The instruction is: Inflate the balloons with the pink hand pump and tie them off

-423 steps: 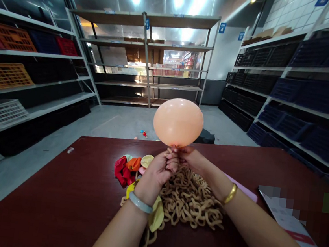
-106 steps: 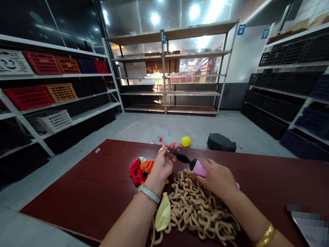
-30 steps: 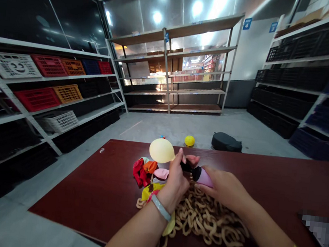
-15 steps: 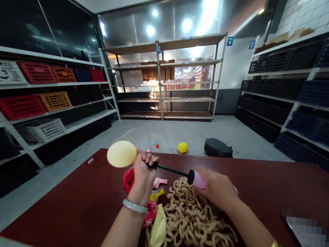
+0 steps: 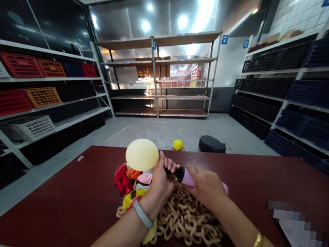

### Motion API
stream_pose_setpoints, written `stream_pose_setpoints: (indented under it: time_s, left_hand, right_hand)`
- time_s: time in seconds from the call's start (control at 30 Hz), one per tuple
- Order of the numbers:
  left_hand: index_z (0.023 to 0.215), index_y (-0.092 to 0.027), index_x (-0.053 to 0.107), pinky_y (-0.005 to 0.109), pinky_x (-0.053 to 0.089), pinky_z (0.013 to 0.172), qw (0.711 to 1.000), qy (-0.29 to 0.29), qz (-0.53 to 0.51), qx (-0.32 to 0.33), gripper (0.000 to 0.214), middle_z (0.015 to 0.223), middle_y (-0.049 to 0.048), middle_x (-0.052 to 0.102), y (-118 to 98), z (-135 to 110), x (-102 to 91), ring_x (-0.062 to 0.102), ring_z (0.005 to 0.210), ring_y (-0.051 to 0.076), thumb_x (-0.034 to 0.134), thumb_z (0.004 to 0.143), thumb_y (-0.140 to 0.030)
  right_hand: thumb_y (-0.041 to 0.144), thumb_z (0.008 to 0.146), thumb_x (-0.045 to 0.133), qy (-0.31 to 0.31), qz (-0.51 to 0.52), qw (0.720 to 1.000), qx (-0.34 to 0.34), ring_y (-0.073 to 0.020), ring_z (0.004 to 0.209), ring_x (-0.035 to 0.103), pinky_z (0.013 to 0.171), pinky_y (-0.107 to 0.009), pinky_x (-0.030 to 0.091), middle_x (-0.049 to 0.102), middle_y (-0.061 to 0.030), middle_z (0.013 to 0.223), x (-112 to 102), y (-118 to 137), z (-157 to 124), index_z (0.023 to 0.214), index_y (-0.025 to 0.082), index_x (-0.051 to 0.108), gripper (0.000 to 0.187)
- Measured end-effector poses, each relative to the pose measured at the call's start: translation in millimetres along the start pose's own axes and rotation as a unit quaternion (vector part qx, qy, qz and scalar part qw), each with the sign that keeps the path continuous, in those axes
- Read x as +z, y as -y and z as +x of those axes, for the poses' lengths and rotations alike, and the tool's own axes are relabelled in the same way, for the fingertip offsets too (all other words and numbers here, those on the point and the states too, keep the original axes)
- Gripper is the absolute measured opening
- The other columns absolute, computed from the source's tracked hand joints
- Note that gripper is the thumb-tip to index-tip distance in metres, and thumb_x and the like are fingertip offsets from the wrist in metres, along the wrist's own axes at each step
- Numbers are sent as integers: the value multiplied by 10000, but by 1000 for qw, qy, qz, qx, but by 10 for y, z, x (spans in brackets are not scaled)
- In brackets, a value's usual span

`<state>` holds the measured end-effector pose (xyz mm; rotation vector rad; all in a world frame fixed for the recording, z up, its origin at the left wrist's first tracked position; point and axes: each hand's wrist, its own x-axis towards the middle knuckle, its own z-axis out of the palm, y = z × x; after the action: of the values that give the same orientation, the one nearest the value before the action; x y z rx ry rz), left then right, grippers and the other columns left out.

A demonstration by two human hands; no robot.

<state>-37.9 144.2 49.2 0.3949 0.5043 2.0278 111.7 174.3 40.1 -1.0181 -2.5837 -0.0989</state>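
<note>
A pale yellow balloon (image 5: 142, 154), partly inflated, sits at the nozzle end of a hand pump. My left hand (image 5: 162, 177) is closed around the balloon's neck and the pump's black end. Wrapped round the pump's lilac barrel (image 5: 188, 178) is my right hand (image 5: 206, 186). The two hands are close together, and the black rod between them is hidden or pushed in. Below them lies a heap of tan twisted balloons or cords (image 5: 192, 218); I cannot tell which. Uninflated red balloons (image 5: 122, 180) and a pink balloon (image 5: 145, 178) lie left of my left hand.
A dark red table (image 5: 56, 190) spans the foreground, with a partly blurred flat item (image 5: 297, 234) at its right. Beyond it on the floor are a yellow ball-like object (image 5: 178, 144) and a dark case (image 5: 212, 144). Shelves with crates (image 5: 19, 65) line the sides.
My hands have come together, and the pump's black rod no longer shows between them. The balloon has moved right with my left hand and looks larger. The view has shifted slightly.
</note>
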Motion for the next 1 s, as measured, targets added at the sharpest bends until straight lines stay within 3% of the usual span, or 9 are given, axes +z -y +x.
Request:
stream_pose_setpoints:
  time_s: [0.13,0.3,0.53,0.6,0.67,0.77,1.0]
  left_hand:
    - [566,-180,352,278,411,561,1000,4,8,2,435,461,-63,341,19,-84,43,341,411,77,617,817,-416]
    - [558,-181,338,258,387,514,1000,-14,4,25,435,437,-67,330,-106,44,23,329,380,74,605,827,-396]
    - [582,-191,322,270,426,561,995,-42,10,88,405,428,-84,326,-729,383,-189,328,371,74,588,844,-348]
    - [577,-193,306,268,431,569,993,-51,4,102,415,423,-87,317,-815,438,-243,316,364,70,578,850,-346]
    - [579,-193,308,266,433,578,994,-51,-4,99,412,429,-88,317,-782,453,-266,318,366,68,568,856,-353]
    - [588,-193,323,264,426,580,996,-46,-20,75,398,442,-85,318,-569,410,-239,325,379,69,552,866,-362]
    - [590,-188,350,278,429,604,1000,12,-7,15,375,466,-73,342,-48,106,-62,351,409,73,561,860,-340]
  right_hand:
    - [440,804,589,-22,9,1000,-7,-222,870,613,697,-296,410,647,-80,981,-14,96,-11,1227,228,466,488]
    - [568,820,527,-40,-2,999,-8,-227,870,608,689,-299,400,643,-90,979,37,74,43,1250,226,456,554]
    - [522,823,554,-68,-60,996,-11,-227,883,587,713,-315,384,634,-82,992,110,-202,100,1265,230,474,535]
    - [503,814,576,-73,-71,995,-7,-230,893,579,717,-319,378,631,-80,989,118,-268,100,1267,232,475,537]
    - [483,815,582,-73,-81,994,1,-233,894,575,715,-322,374,629,-84,987,128,-314,91,1259,222,484,524]
    - [447,818,587,-66,-94,993,9,-235,889,572,705,-322,369,624,-94,1000,143,-321,67,1244,199,491,502]
    - [448,825,572,-68,-81,994,-2,-237,897,562,703,-326,373,617,-101,1014,99,-29,23,1248,191,461,507]
